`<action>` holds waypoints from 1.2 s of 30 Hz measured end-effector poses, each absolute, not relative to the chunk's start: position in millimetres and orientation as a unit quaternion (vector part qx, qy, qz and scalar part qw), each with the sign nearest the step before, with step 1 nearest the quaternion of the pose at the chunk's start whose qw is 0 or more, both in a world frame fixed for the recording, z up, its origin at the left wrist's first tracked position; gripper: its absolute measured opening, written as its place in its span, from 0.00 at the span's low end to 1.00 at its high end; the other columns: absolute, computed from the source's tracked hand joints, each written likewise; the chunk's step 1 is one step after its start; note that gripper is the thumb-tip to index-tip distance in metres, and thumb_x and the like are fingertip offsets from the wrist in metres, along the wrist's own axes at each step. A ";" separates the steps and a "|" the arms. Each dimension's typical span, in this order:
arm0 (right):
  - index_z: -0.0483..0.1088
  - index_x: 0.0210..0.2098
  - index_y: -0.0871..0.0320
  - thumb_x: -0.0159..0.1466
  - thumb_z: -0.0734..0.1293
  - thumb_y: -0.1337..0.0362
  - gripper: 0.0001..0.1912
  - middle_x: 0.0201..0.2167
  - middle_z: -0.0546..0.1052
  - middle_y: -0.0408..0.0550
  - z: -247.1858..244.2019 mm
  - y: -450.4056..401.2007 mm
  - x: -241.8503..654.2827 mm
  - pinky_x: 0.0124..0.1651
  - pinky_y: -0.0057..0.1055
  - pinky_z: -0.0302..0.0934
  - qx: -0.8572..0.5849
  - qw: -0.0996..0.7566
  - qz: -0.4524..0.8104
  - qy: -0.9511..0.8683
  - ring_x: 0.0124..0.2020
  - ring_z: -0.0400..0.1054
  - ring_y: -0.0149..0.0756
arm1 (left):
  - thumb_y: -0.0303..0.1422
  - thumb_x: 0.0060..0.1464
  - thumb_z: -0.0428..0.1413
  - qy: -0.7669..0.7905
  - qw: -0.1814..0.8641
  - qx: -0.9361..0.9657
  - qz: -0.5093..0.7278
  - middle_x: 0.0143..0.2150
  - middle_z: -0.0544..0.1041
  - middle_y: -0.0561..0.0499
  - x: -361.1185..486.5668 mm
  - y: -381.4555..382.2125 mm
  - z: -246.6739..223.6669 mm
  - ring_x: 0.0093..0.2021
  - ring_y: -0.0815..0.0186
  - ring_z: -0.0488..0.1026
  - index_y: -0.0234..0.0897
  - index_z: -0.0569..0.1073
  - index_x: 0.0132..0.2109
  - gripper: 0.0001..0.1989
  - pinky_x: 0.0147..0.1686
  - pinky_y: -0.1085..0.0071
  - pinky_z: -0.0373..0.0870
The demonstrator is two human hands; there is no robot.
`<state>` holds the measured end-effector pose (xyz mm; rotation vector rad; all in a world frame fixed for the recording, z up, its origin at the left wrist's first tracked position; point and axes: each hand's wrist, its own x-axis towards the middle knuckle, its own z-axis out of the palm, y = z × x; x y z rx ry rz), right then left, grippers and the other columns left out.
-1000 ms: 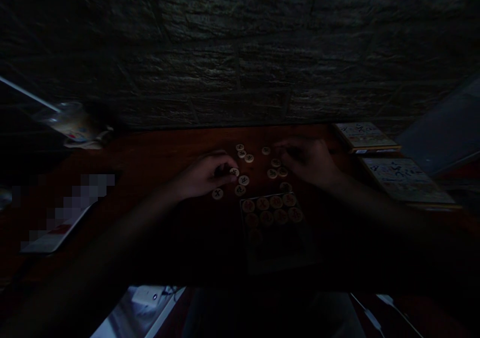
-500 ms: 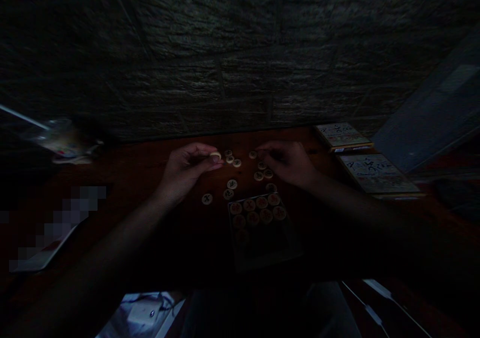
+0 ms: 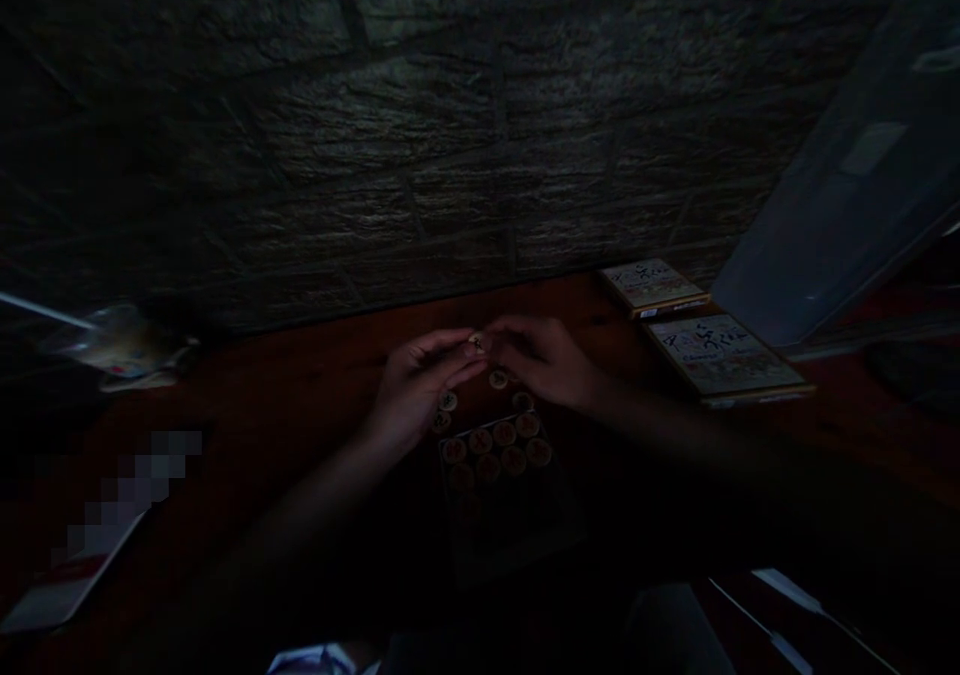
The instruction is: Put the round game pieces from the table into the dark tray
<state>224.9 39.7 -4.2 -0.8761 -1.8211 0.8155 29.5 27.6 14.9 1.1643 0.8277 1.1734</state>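
Note:
My left hand (image 3: 424,380) and my right hand (image 3: 544,360) meet above the wooden table, fingertips nearly touching. A round game piece with a dark character (image 3: 476,341) shows between them, at the fingertips of both hands. Just below my right fingers lies another dark-marked piece (image 3: 498,379). Two more pieces (image 3: 448,401) sit beside my left palm, and one (image 3: 523,402) is under my right hand. Nearer to me, a shallow box (image 3: 570,525) holds rows of red-marked pieces (image 3: 480,442); its near part is very dark.
Two flat printed boxes (image 3: 727,355) lie at the back right, beside a grey post (image 3: 817,195). A stone wall (image 3: 450,155) rises behind the table. A bag-like item with a straw (image 3: 124,345) stands at the left, above a flat pale object (image 3: 67,585).
My hands have come together, and a piece now shows between their fingertips. Several loose pieces are now hidden by the hands. The camera view has shifted.

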 end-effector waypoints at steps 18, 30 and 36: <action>0.74 0.26 0.59 0.68 0.74 0.52 0.20 0.20 0.74 0.41 0.6 30.0 220.5 0.23 0.24 0.59 -0.359 0.456 0.410 -0.704 0.21 0.67 0.27 | 0.39 0.54 0.73 0.351 0.555 0.568 0.495 0.45 0.89 0.45 17.5 21.9 -1.5 0.41 0.57 0.88 0.37 0.87 0.49 0.17 0.48 0.60 0.86; 0.75 0.27 0.59 0.65 0.76 0.52 0.19 0.20 0.75 0.41 5.2 28.7 220.2 0.22 0.23 0.60 -0.356 0.456 0.436 -0.689 0.19 0.67 0.26 | 0.35 0.57 0.72 0.318 0.587 0.552 0.500 0.46 0.89 0.46 17.7 23.2 -2.5 0.42 0.59 0.88 0.38 0.87 0.48 0.13 0.51 0.61 0.86; 0.76 0.29 0.59 0.62 0.79 0.47 0.21 0.21 0.77 0.42 2.2 28.6 219.7 0.22 0.25 0.62 -0.367 0.464 0.429 -0.682 0.20 0.69 0.28 | 0.33 0.57 0.72 0.290 0.599 0.547 0.508 0.46 0.89 0.47 17.8 24.6 -3.7 0.45 0.58 0.87 0.40 0.88 0.46 0.10 0.52 0.61 0.86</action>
